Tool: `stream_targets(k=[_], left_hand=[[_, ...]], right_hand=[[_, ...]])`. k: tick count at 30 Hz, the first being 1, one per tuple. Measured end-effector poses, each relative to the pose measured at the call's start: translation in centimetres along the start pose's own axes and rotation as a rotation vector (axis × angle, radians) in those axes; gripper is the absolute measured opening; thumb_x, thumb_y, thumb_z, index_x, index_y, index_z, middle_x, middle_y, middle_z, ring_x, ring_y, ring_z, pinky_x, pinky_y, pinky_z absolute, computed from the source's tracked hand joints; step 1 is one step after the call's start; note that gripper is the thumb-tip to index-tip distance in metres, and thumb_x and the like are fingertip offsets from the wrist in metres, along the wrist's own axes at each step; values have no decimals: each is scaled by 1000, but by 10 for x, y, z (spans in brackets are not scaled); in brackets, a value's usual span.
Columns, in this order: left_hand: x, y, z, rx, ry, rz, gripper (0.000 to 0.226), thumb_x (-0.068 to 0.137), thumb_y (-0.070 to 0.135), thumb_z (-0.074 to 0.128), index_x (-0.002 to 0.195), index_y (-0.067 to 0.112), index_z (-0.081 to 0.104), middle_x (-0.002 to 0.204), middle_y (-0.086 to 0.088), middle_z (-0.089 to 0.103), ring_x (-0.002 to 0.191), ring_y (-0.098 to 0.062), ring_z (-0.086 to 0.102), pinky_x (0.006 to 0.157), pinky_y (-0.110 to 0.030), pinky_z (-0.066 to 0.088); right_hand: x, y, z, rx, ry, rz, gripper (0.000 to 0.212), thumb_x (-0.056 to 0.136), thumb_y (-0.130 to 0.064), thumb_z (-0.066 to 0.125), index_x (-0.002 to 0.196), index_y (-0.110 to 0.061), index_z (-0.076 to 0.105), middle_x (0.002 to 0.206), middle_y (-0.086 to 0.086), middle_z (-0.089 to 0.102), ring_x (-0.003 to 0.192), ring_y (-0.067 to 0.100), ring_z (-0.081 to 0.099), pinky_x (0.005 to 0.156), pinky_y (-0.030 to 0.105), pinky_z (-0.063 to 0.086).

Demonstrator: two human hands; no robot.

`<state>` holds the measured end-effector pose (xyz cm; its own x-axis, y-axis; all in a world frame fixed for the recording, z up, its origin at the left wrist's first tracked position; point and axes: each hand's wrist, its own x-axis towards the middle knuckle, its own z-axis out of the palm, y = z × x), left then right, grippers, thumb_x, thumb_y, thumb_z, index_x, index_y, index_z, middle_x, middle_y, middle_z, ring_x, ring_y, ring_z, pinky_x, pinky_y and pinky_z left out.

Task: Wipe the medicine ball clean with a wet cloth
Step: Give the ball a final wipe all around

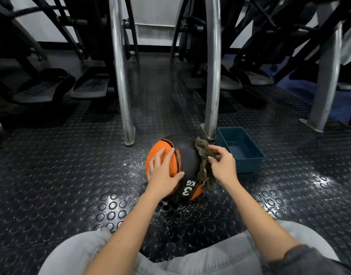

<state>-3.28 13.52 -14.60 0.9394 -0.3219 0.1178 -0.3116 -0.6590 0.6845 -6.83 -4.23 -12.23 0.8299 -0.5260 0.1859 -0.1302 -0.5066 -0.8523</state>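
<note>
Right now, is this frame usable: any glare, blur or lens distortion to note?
Head view: centre sharp, medicine ball and cloth clearly readable; wide-angle lens bows the steel posts; light glints off the studded floor; edges smear, worst upper right.

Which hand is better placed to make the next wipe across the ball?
Right, probably. The right hand pinches the cloth, which drapes against the medicine ball; the left hand lies flat on the orange panel, steadying it.
</note>
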Motion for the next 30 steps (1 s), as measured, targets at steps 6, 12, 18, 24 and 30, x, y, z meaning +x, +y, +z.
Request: stream_targets(k=[6, 12, 18, 24, 30], left_hand=[[-1, 0, -2, -42, 1, -20, 75, 86, 39, 64, 147, 38, 19, 154, 9, 7, 141, -20, 5, 114, -53, 14], [0, 3, -11, -61, 37, -10, 71, 87, 36, 63, 147, 31, 24, 154, 5, 10, 141, -23, 8, 115, -52, 15], [-11, 20, -7, -53, 116, 122, 55, 88, 26, 64, 139, 24, 42, 148, 2, 26, 134, -19, 21, 111, -29, 13], [-27, 48, 16, -240, -95, 144, 38, 95, 23, 55, 132, 19, 50, 127, 4, 46, 118, -14, 43, 97, -21, 32], [-24, 65, 18, -343, -410, 11, 56, 86, 27, 68, 135, 19, 43, 123, 6, 54, 110, -10, 52, 88, -19, 39]], right_hand=[[4, 2, -4, 84, 36, 4, 34, 88, 1, 59, 116, -17, 63, 111, -1, 61, 104, 15, 57, 96, 33, 46], [14, 8, -33, 138, 108, 116, 33, 87, 0, 61, 116, -17, 63, 112, 5, 64, 98, 17, 62, 94, 38, 50], [-13, 26, -48, 138, 76, 230, 33, 84, 5, 62, 114, -11, 62, 91, -5, 62, 97, 20, 61, 94, 38, 49], [-33, 34, -31, 142, -37, 240, 41, 80, -2, 71, 119, -9, 62, 79, -5, 54, 73, 13, 57, 78, 28, 52], [-25, 23, -43, 377, -58, 251, 59, 79, -1, 71, 131, -18, 51, 89, 22, 60, 82, 26, 63, 74, 36, 56]])
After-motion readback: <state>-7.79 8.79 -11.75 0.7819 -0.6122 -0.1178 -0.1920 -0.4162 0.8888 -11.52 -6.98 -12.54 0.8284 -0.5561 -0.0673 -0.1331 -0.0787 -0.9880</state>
